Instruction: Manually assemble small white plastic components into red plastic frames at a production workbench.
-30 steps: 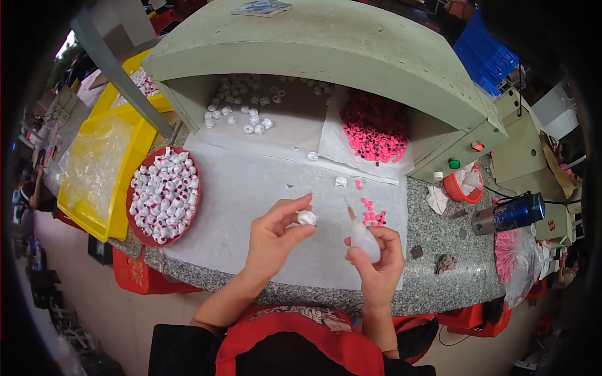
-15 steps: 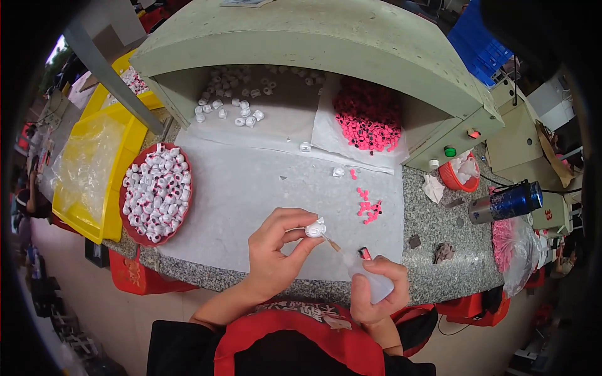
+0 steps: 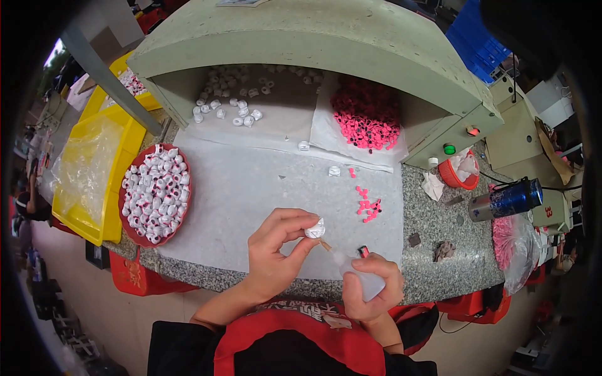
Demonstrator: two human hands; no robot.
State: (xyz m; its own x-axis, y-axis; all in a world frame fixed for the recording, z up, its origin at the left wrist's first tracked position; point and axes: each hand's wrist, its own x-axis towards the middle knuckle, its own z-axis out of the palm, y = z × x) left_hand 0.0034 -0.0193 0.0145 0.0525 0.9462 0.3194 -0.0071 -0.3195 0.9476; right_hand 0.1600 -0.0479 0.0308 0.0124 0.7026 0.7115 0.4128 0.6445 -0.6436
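Between the thumb and fingers of my left hand (image 3: pixel 276 247) is a small white molded piece (image 3: pixel 315 229). My right hand (image 3: pixel 375 289) is wrapped round a translucent squeeze bottle (image 3: pixel 366 280), tilted up to the left. The bottle's thin brownish nozzle (image 3: pixel 324 245) reaches the lower edge of the white piece; whether it touches cannot be made out. Just beyond the bottle lies a small black and pink object (image 3: pixel 364 251). Several small pink pieces (image 3: pixel 369 208) are scattered on the white sheet (image 3: pixel 244 188), with a loose white piece (image 3: pixel 334 171) beyond them.
A red basket (image 3: pixel 189 210) full of white pieces stands at left, beside yellow trays (image 3: pixel 116 213). Under the pale green hood (image 3: pixel 301 44) lie more white pieces (image 3: pixel 241 116) and a pink heap (image 3: pixel 367 119). At right are a small red basket (image 3: pixel 444 173) and a blue flask (image 3: pixel 501 202).
My right hand has brought the bottle slightly left, its nozzle shifting to the white piece's lower edge. The white piece has turned a little in my left hand.
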